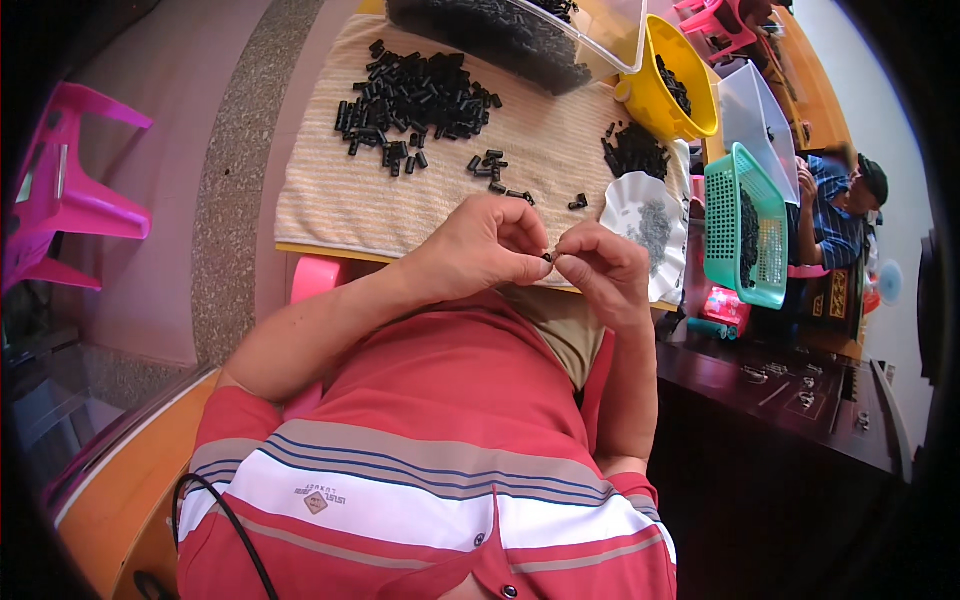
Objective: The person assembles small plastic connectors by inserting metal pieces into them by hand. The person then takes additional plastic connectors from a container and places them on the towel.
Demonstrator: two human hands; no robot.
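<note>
My left hand (pixel 478 248) is closed in a pinch on a small black part (pixel 547 257), just off the near edge of the table. Against the other end of that part, my right hand (pixel 608 275) pinches thumb and forefinger together; whatever lies between them is too small to make out. Beyond my left hand, several loose black cylindrical pieces (pixel 494 165) lie on a striped beige cloth (pixel 330 195). To the right of my right hand is a white fluted dish (pixel 622 195) with a heap of tiny greyish clear bits (pixel 655 228).
A large pile of black cylinders (pixel 425 98) covers the cloth's far left. Behind it stands a clear bin (pixel 610 55) of black pieces. A yellow bucket (pixel 700 105), a smaller black heap (pixel 637 152) and a green basket (pixel 717 225) are rightward. Another person (pixel 835 215) sits far right.
</note>
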